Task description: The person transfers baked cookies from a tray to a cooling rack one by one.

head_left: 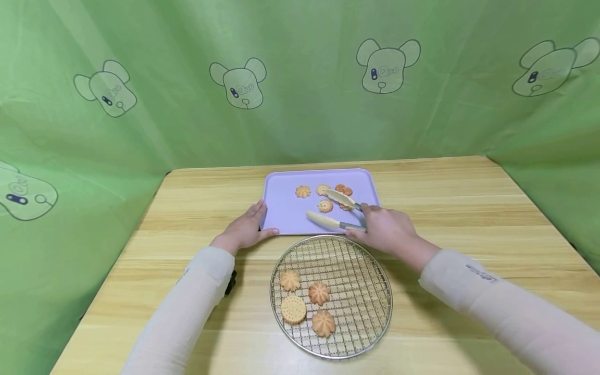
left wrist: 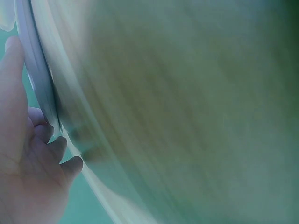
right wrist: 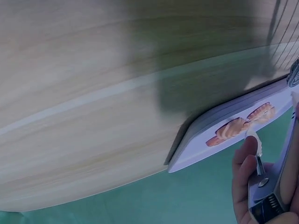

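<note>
Green drape (head_left: 304, 135) behind, wooden counter (head_left: 187, 234) below; my right hand (head_left: 389, 229) grips the tongs (head_left: 323, 220), tips spread about a cookie (head_left: 325, 206) on the purple tray (head_left: 281, 203). My left hand (head_left: 246, 226), fingers relaxed, steadies its left edge. Squeezing carelessly could drag the neighbouring cookie (head_left: 321, 189).

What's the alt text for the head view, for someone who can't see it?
A person's right hand holds spread tongs over a purple tray of cookies, while the left hand touches the tray's near-left corner. Nearer the viewer, a round wire rack holds four more cookies; behind the wooden table hangs green cloth.
</note>
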The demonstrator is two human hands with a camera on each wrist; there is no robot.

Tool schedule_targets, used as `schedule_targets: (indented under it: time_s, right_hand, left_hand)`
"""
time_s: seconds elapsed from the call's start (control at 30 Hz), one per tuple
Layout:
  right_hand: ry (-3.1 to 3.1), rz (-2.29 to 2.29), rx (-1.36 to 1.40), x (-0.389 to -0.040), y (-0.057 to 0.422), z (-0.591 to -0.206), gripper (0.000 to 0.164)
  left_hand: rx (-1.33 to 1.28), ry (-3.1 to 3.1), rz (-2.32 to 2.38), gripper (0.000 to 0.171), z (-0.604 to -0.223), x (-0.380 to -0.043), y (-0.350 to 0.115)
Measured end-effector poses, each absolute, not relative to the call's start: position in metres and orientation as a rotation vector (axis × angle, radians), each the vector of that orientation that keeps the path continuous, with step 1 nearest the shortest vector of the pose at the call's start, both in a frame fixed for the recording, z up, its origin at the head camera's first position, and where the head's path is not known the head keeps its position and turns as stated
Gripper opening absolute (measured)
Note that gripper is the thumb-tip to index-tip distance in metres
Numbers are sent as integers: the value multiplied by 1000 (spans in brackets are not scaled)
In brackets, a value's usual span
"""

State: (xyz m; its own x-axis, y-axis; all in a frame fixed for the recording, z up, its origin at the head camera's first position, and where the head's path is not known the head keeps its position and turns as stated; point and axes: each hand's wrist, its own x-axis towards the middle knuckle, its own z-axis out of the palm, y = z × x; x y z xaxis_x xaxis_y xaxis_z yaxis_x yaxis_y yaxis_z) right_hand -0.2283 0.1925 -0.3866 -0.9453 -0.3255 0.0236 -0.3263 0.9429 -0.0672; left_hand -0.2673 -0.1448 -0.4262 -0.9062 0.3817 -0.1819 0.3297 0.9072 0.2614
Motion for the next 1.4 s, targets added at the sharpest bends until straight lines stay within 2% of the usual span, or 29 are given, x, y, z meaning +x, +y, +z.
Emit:
schedule_targets:
  time_s: [0.73,1.07,1.4]
  right_hand:
    - [-3103,-60,523,-236,179,-381,74]
    - [-3084,-3,565,-236,179,-381,50]
    - [-3100,14,559,-235,181,-379,51]
  left_hand:
    - [540,2842,333,91,-426,-268,-145]
    - [529,2837,343,91,-425,-267,-145]
    - [547,2843,346,92,-425,-267,-145]
